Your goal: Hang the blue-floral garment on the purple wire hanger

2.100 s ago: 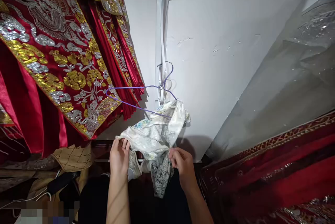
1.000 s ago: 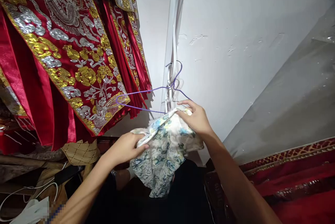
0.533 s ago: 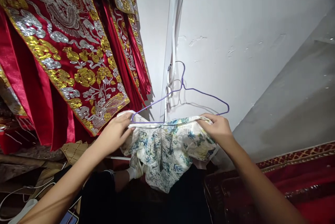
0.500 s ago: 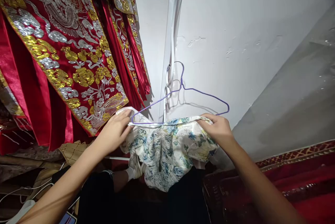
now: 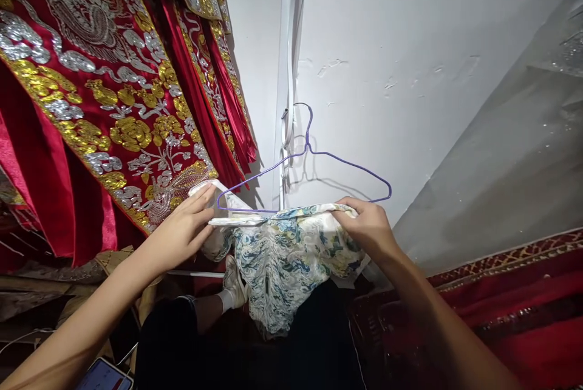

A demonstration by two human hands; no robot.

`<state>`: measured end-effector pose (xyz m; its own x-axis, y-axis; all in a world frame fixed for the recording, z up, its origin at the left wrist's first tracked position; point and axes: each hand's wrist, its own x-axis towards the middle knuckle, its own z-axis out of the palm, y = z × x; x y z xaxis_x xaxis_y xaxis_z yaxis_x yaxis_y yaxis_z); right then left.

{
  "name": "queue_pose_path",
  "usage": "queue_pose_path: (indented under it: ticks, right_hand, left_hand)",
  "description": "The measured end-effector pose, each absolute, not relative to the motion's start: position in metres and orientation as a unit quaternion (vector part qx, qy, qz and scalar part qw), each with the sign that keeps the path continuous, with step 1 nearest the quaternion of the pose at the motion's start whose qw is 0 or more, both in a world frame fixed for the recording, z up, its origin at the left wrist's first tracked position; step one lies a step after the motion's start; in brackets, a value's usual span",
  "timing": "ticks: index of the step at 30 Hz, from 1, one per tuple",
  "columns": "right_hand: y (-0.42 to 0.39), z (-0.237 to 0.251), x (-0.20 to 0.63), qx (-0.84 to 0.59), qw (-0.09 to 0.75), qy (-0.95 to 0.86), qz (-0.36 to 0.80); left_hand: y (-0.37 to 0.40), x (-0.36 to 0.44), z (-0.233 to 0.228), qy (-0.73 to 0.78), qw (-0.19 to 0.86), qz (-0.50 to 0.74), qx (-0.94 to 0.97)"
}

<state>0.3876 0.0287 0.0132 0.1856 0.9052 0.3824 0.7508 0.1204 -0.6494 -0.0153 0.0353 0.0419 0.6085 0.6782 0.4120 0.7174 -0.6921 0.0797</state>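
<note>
A white garment with a blue, green and yellow floral print [image 5: 277, 268] hangs between my two hands, gathered down its middle. My left hand [image 5: 194, 217] is closed on the white edge at its left end. The edge at the right is pinched in my right hand [image 5: 364, 223], thumb on top. A purple wire hanger [image 5: 307, 148] stands upright against the white wall behind, its left corner inside the garment's opening. The hanger's right corner shows just above my right hand, and the cloth hides part of its bottom bar.
Red costumes with gold and silver embroidery [image 5: 132, 129] hang on the left. A white strap [image 5: 289, 44] runs down the wall. At lower left lies a phone [image 5: 104, 376] with cables. Red fabric [image 5: 523, 317] covers the lower right. My shoe [image 5: 233, 280] is below.
The view has shifted slightly, so everything sits a little further left. My left hand has moved outward a little with the garment's edge. Both hands keep their hold.
</note>
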Motion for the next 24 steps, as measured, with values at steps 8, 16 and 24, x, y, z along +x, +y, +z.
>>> queue_pose_path:
  ticks: [8,16,24]
  right_hand:
    - [0.01,-0.01,0.348,-0.593,0.407,-0.682,0.132]
    - [-0.017,0.02,0.392,-0.633,0.537,-0.549,0.104]
    - [0.01,0.075,0.445,-0.514,0.445,-0.586,0.441]
  left_hand:
    - [0.048,0.031,0.09,-0.364,0.051,-0.358,-0.858]
    - [0.083,0.046,0.086,-0.366,0.019,-0.361,-0.857]
    - [0.094,0.046,0.093,-0.426,-0.019,-0.424,-0.799]
